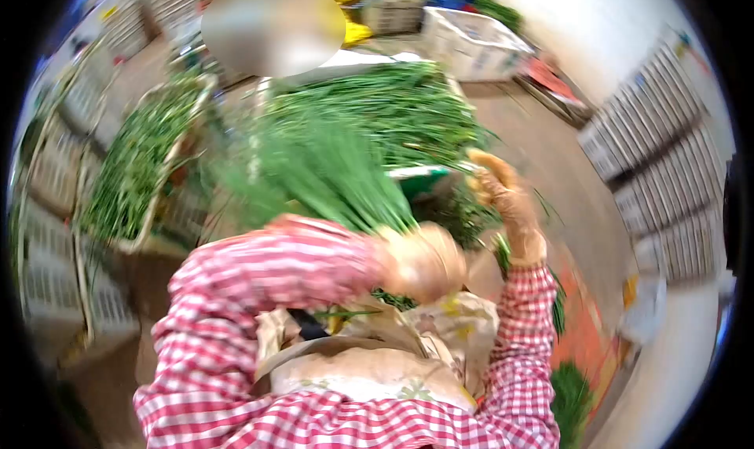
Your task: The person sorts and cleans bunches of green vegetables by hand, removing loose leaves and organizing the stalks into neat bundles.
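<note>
My left hand (424, 262), blurred by motion, is closed round the pale ends of a bunch of long green stalks (334, 174). The leafy ends fan out up and to the left, over a wide crate of cut green stalks (393, 107). To the right of that crate, my right hand (506, 198) is raised with its fingers bent and apart, and nothing shows in it. Its fingertips look yellow-orange. Below and between the hands are darker green leaves (463, 217) and a patterned apron (459, 323) on my lap.
Another crate of green stalks (145, 158) stands at the left, beside stacked crates (51, 268). A white crate (475, 49) is at the back. More stacked crates (652, 111) line the right wall. Green stalks (572, 394) lie at the lower right on an orange-red sheet (585, 308).
</note>
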A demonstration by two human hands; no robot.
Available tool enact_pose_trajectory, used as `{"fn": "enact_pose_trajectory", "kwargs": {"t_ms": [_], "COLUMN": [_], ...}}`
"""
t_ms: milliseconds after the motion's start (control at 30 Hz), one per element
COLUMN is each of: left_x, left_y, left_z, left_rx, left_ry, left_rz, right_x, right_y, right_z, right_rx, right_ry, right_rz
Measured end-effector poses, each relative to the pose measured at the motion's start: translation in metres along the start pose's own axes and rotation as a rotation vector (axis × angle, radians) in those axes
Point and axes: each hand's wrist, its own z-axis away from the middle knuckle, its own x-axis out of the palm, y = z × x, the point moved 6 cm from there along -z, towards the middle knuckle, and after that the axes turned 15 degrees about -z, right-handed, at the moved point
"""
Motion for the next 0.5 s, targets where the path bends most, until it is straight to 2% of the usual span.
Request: {"fn": "enact_pose_trajectory", "kwargs": {"t_ms": [33, 67, 100, 133, 200, 267, 300, 367, 433, 467, 500], "left_x": [-0.047, -0.077, -0.092, -0.103, -0.119, -0.124, -0.11, -0.112, -0.104, -0.107, -0.111], "left_y": [-0.016, -0.033, -0.04, -0.045, -0.049, -0.055, -0.062, -0.075, -0.087, -0.082, -0.081], "left_z": [0.025, 0.043, 0.059, 0.079, 0.087, 0.095, 0.104, 0.119, 0.128, 0.129, 0.127], "left_rx": [-0.155, -0.222, -0.197, -0.162, -0.035, -0.165, -0.221, -0.218, -0.21, -0.166, -0.154], "left_ry": [0.207, 0.476, 0.826, 1.169, 1.206, 1.439, 1.47, 1.555, 1.569, 1.608, 1.595], "left_rz": [0.059, 0.242, 0.283, 0.268, 0.81, 0.602, 0.72, 0.622, 0.776, 0.69, 0.695], "right_x": [-0.008, 0.002, 0.02, 0.042, 0.084, 0.116, 0.119, 0.124, 0.123, 0.117, 0.111], "right_y": [0.003, -0.007, -0.02, -0.041, -0.042, -0.039, -0.029, -0.02, -0.021, -0.03, -0.043], "right_z": [0.009, 0.019, 0.028, 0.039, 0.034, 0.025, 0.025, 0.02, 0.021, 0.022, 0.027], "right_rx": [0.075, 0.01, -0.203, -0.282, -0.45, -0.627, -0.722, -0.798, -0.783, -0.781, -0.875], "right_ry": [-0.166, -0.352, -0.453, -0.481, -0.489, -0.411, -0.236, 0.053, 0.123, 0.14, 0.124], "right_rz": [-0.235, -0.339, -0.387, -0.341, -0.306, -0.163, 0.045, 0.369, 0.482, 0.482, 0.388]}}
